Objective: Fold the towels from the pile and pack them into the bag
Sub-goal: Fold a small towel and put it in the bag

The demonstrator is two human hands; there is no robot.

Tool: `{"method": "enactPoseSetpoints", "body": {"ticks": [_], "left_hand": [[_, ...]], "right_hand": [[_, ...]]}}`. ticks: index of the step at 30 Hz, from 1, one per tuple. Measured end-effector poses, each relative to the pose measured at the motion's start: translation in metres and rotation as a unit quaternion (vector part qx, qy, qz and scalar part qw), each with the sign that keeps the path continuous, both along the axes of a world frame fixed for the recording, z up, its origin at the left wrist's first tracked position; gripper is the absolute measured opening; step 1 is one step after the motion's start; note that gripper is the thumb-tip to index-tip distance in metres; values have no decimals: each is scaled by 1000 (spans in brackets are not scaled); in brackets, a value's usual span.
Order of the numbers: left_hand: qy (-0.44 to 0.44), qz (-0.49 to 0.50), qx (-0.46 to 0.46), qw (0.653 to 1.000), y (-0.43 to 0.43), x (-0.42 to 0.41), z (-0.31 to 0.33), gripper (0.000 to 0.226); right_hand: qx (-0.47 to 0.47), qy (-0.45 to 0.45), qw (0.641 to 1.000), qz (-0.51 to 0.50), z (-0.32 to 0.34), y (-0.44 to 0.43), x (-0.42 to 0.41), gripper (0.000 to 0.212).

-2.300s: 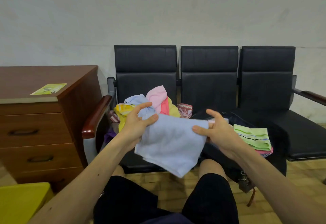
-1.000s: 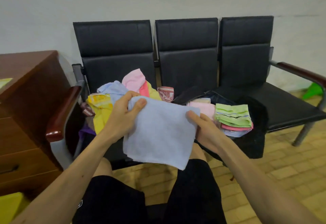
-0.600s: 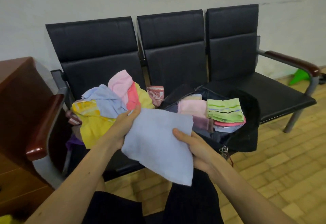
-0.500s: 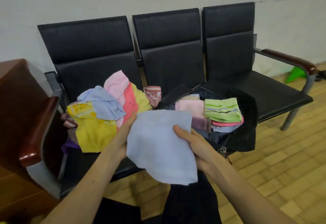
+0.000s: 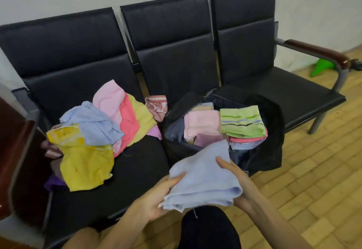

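A folded light-blue towel [image 5: 203,178] lies between my hands, just in front of the open black bag [image 5: 274,131]. My left hand [image 5: 156,199] grips its lower left edge, thumb on top. My right hand [image 5: 233,174] holds the right side, thumb over the cloth and fingers hidden beneath. Inside the bag sit folded towels: a pink one [image 5: 201,125] and a green striped one [image 5: 242,124] on a stack. The unfolded pile [image 5: 98,131] of yellow, blue, pink and red towels covers the left seat.
The black three-seat bench [image 5: 172,52] stands against a white wall, with a wooden armrest [image 5: 317,51] at the right. A brown cabinet [image 5: 11,150] stands at the left edge. A green object [image 5: 321,67] lies on the brick floor. My knees are at the bottom.
The towel went from hanging upright between my hands to lying flatter and lower, closer to the bag's mouth. The view shifted down and right toward the bench.
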State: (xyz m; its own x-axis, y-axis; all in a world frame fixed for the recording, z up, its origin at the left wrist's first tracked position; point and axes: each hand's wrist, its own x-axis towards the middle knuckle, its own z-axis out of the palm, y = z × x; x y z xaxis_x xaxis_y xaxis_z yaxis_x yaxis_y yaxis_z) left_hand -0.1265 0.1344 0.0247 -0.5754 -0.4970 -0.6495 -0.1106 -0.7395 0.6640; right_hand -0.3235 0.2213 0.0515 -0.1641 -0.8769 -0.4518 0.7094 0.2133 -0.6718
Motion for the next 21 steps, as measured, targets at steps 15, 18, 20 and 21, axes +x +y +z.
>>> {"method": "enactPoseSetpoints", "body": {"ticks": [15,18,20,21], "left_hand": [[-49,-9,-164,985,-211,-149,-23,33],[-105,-27,-242,964,-241,-172,-48,41],[-144,-55,-295,943,-255,-183,-64,47],[-160,-67,-312,934,-261,-187,-72,48]], "right_hand": [[102,168,980,-27,-47,-197,-152,28],[111,218,969,-34,-69,-233,-168,28],[125,245,960,-46,-85,-250,-172,29],[133,253,957,-49,-92,-256,-173,32]]}}
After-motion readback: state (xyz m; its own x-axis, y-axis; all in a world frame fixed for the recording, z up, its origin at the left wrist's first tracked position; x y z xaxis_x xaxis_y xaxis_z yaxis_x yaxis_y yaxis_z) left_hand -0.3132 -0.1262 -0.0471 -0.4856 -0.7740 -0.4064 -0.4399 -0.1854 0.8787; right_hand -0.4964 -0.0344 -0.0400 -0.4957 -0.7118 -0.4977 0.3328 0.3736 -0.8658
